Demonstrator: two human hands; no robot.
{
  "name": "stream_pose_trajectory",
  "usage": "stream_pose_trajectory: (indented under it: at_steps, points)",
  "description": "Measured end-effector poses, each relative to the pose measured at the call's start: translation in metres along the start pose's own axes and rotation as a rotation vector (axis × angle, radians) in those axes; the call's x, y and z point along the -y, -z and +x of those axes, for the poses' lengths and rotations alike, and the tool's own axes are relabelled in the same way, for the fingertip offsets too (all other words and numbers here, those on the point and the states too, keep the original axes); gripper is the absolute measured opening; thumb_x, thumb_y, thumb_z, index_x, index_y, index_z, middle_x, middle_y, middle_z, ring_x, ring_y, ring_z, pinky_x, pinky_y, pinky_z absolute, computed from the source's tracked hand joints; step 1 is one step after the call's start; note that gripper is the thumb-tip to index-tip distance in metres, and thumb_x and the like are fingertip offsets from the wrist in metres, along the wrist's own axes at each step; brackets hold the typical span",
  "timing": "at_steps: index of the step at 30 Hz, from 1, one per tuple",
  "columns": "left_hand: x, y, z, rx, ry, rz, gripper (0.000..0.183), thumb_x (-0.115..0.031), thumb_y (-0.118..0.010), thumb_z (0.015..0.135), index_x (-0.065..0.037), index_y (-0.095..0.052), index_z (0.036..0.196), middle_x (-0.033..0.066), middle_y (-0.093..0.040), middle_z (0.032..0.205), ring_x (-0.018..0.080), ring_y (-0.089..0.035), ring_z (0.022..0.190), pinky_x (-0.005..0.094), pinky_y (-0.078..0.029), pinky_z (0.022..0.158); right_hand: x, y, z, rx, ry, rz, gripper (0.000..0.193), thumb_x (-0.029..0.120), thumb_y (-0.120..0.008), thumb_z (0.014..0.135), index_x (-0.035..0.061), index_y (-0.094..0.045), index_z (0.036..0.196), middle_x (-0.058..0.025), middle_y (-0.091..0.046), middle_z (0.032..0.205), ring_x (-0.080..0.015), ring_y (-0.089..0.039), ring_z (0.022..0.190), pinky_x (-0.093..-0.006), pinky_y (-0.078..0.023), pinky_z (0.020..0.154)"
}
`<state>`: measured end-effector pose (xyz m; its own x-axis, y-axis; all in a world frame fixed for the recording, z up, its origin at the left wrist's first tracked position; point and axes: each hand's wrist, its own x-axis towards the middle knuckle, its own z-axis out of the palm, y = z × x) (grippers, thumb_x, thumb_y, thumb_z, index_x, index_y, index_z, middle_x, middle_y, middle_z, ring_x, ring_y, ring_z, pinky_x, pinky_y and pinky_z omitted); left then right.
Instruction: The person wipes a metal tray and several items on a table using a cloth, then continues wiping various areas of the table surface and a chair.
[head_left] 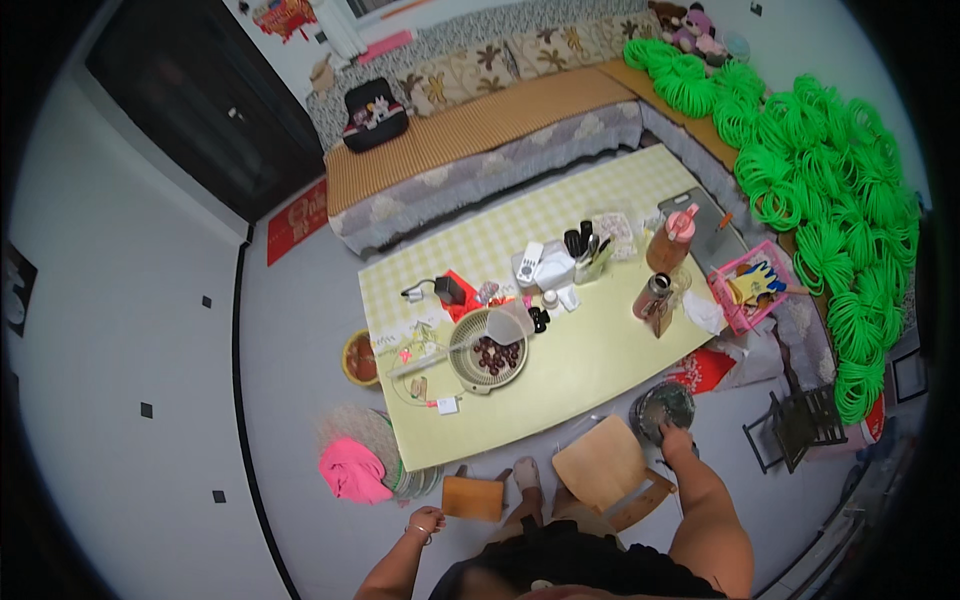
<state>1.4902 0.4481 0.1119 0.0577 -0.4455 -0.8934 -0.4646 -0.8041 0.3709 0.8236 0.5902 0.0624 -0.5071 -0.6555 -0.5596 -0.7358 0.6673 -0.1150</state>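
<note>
Grey floor (300, 330) surrounds a pale yellow counter (590, 385), checked along its far side, with a mat-covered sofa (490, 125) behind it and bright green coils (845, 215) piled at the right. On the counter, a perforated colander (457, 365) contains dark red round pieces (497, 358); a pink-lidded bottle (668, 245) and a metallic flask (652, 297) stand toward the right end. Two seats are positioned at the near side: a small wooden stool (473, 498) and, to its right, a light wooden chair (602, 462). Left hand (428, 518): located at the stool's left edge, fingers curled; whether they grip it cannot be determined. Right hand (677, 441): located at the near rim of a dark round bin (646, 428), right of the chair; whether its fingers are spread or pinching cannot be determined.
</note>
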Motion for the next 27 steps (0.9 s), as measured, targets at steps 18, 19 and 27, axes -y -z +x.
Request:
stream_pose_trajectory:
  at_steps: [18, 19, 27]
  points:
    - [-0.058, -0.018, 0.015, 0.108, -0.578, 0.903, 0.038, -0.040, -0.056, 0.092, -0.003, -0.067, 0.093, 0.0103, -0.067, 0.077, 0.0205, -0.062, 0.064, 0.0345, -0.050, 0.060, 0.032, 0.084, -0.136, 0.359, 0.171, 2.245, 0.067, -0.008, -0.042, 0.060, -0.0009, -0.056, 0.125, -0.0114, -0.065, 0.110, -0.0264, -0.063, 0.101, -0.0361, -0.053, 0.089]
    - [-0.062, 0.005, 0.022, -0.024, -0.730, 0.968, 0.040, -0.041, -0.056, 0.091, -0.003, -0.067, 0.096, 0.0115, -0.068, 0.080, 0.0222, -0.064, 0.068, 0.0348, -0.051, 0.064, 0.068, 0.113, -0.147, 0.391, 0.240, 2.255, 0.066, -0.007, -0.044, 0.062, -0.0017, -0.054, 0.127, -0.0123, -0.063, 0.117, -0.0263, -0.061, 0.107, -0.0362, -0.051, 0.095]
    - [-0.215, -0.091, -0.109, 0.102, -0.973, 0.621, 0.042, -0.033, -0.071, 0.085, 0.000, -0.067, 0.111, 0.0129, -0.071, 0.099, 0.0200, -0.067, 0.091, 0.0319, -0.052, 0.083, 0.159, 0.219, -0.196, 0.666, 0.611, 2.361, 0.054, 0.000, -0.048, 0.077, -0.0042, -0.047, 0.132, -0.0199, -0.057, 0.130, -0.0331, -0.056, 0.120, -0.0460, -0.041, 0.108]
